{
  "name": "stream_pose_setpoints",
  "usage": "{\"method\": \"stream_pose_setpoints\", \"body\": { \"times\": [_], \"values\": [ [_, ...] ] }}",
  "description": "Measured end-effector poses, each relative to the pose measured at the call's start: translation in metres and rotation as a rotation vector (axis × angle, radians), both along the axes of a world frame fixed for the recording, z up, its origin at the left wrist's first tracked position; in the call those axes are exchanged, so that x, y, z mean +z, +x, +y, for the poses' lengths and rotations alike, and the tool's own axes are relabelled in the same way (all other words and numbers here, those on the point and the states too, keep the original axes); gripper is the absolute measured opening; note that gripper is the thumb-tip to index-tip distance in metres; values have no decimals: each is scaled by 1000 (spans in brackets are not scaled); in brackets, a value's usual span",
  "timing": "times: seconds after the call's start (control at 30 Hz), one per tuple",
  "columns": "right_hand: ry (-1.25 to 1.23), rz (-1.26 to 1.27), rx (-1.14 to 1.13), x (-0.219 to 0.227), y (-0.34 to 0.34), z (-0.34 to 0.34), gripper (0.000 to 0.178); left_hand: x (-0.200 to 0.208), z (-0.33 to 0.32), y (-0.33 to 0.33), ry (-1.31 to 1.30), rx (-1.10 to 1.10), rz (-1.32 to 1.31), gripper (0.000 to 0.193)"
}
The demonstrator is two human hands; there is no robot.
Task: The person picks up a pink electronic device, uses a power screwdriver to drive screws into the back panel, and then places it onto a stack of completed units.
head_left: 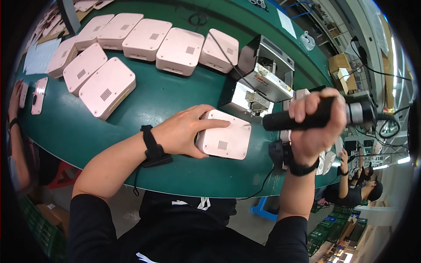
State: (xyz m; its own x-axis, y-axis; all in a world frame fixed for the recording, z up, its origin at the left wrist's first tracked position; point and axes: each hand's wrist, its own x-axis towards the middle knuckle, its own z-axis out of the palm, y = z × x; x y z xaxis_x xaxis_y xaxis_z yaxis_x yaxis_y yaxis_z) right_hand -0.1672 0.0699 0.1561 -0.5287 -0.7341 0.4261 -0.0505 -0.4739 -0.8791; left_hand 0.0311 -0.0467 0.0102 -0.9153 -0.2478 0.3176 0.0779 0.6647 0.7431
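A white box-shaped housing (223,139) lies flat on the green table, with a small slotted grille and screw holes on its top face. My left hand (186,129) grips its left side, thumb at the near edge and one finger stretched over the top. My right hand (318,127) is closed round a black electric screwdriver (285,120), held sideways above the table to the right of the housing. Its front end points left toward the housing's upper right corner; whether the bit touches a screw I cannot tell. A cable runs from its rear end.
Several similar white housings (180,50) stand in a curved row at the back and left. Behind my right hand's tool sits a screw feeder machine (263,79). At far left, a co-worker's hand (16,94) is beside a white part (39,95). More people work at far right.
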Motion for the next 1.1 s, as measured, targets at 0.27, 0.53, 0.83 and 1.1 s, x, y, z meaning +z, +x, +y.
{"method": "stream_pose_setpoints", "body": {
  "times": [0.27,0.53,0.83,1.1],
  "values": [
    [3,-9,291,11,71,31,54,-7,1,-1,0,-8,57,78],
    [125,81,162,-3,98,21,55,-9,2,0,-5,29,71,77],
    [199,97,169,-9,102,22,57,-10,3,0,25,46,65,77],
    [187,86,208,-8,103,20,54,-6,3,10,-9,57,33,78]
  ]
}}
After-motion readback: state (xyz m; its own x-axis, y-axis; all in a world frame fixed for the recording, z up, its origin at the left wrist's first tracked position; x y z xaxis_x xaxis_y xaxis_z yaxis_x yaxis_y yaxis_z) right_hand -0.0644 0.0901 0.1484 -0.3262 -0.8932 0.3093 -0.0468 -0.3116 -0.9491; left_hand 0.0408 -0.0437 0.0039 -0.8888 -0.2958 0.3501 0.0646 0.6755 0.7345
